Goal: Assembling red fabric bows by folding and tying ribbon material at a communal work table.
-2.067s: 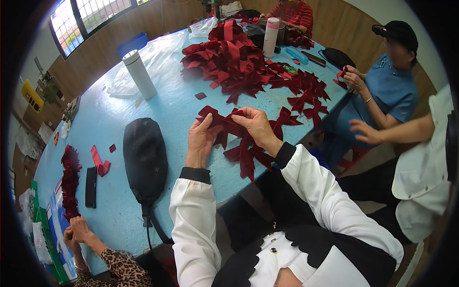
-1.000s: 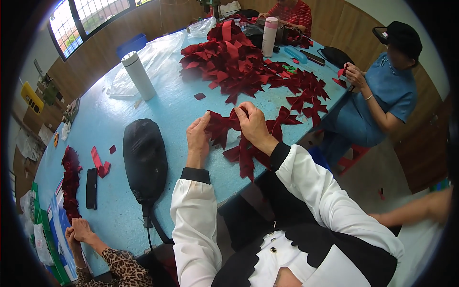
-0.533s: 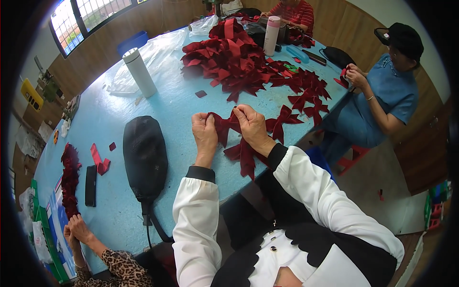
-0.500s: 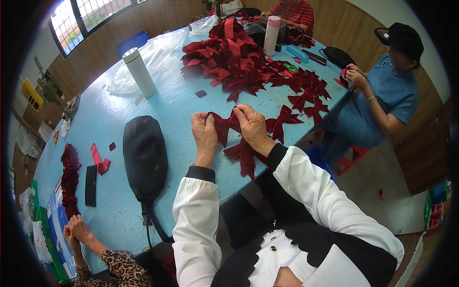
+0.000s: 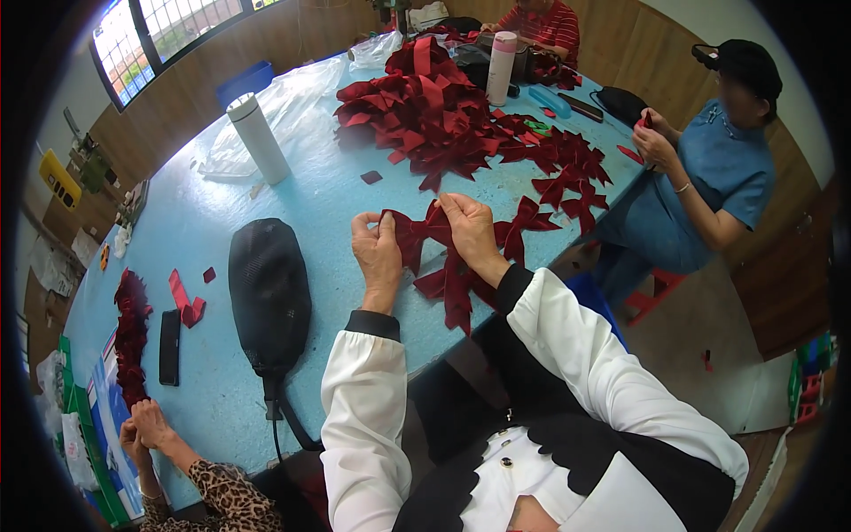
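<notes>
- Pinching one red bow [image 5: 411,238] in left hand [image 5: 378,253] and right hand [image 5: 472,234].
- Facing two pale bottles [image 5: 260,142] at ten and one o'clock.
- Aiming left toward twelve, right toward eleven.

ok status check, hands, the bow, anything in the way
Left fingers pinching left end of red bow; right fingers pinching it farther right. Other red bows close below and right, contact unclear. Black pouch apart, off left.

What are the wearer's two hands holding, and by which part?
A dark-red velvety ribbon bow: the left hand pinches its left end, the right hand its upper edge farther right.
</notes>
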The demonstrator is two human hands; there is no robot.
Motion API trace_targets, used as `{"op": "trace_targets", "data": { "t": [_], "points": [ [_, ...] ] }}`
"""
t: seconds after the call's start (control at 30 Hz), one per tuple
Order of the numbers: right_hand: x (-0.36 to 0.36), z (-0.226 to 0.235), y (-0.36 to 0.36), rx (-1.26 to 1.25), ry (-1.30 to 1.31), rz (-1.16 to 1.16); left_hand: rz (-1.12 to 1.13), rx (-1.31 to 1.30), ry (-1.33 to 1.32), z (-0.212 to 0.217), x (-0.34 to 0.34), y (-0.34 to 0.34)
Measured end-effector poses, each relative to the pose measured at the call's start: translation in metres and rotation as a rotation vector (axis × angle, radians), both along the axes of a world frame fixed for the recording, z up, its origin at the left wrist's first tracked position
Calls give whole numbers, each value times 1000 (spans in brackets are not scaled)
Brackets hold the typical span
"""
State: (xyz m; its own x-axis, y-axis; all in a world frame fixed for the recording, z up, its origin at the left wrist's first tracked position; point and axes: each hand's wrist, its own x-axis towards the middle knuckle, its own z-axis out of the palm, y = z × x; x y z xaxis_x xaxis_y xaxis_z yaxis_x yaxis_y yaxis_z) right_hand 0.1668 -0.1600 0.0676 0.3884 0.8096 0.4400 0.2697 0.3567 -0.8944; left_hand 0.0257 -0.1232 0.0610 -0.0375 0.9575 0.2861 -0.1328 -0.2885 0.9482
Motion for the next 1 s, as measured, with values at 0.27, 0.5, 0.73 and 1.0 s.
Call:
{"op": "trace_targets", "data": {
  "t": [0.27, 0.5, 0.73, 1.0],
  "points": [
    [18, 1, -5, -127, 134, -28, -69, -93, -164, -5, 1, 5],
    [18, 17, -17, -237, 106, 121, -76, -114, -211, -11, -3, 12],
    [17, 18, -15, -283, 121, 210, -147, -168, -324, -2, -1, 8],
    [12, 24, -15, -164, 166, 271, -311, -217, -286, -1, -3, 4]
  ]
}}
